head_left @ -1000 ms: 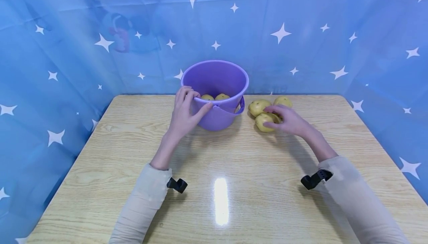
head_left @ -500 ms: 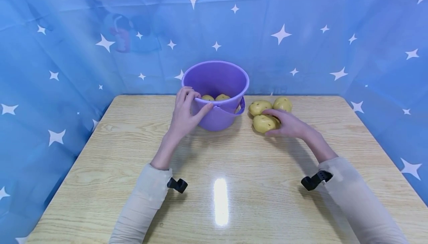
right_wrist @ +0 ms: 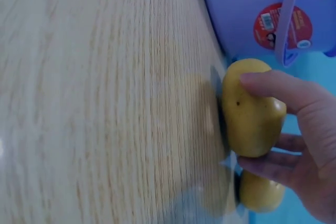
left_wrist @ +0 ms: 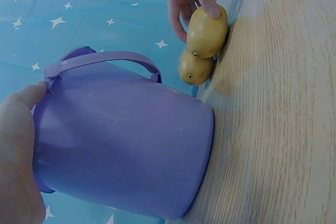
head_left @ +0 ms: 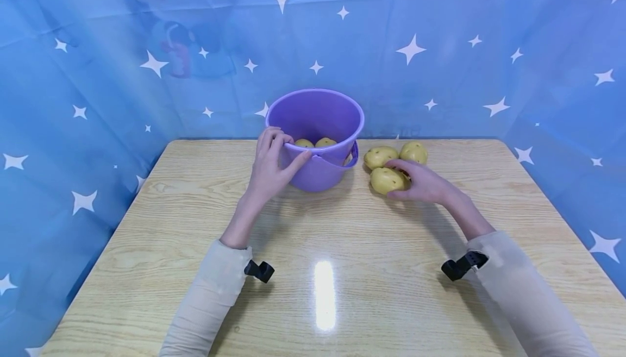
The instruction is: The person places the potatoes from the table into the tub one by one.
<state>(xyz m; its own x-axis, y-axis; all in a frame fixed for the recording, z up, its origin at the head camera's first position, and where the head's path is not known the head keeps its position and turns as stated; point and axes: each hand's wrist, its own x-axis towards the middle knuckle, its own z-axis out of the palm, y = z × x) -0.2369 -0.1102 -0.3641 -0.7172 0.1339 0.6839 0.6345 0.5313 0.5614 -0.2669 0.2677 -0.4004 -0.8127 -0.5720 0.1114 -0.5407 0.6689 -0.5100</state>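
Observation:
My left hand grips the near left rim of a purple bucket, thumb outside and fingers over the edge. Inside the bucket, the tops of two potatoes show; anything deeper is hidden. To the bucket's right, my right hand holds the front potato of a group of three on the table. In the right wrist view, the thumb presses this potato from one side while the fingers reach round the other. Behind it lie a left potato and a right potato.
The wooden table ends at the back against a blue star-patterned cloth. The bucket's purple handle hangs down on its right side. A red round label marks the bucket's wall.
My right hand has lowered its thumb and fingers around the front potato, which has turned and shifted slightly left. The left hand and bucket have stayed in place.

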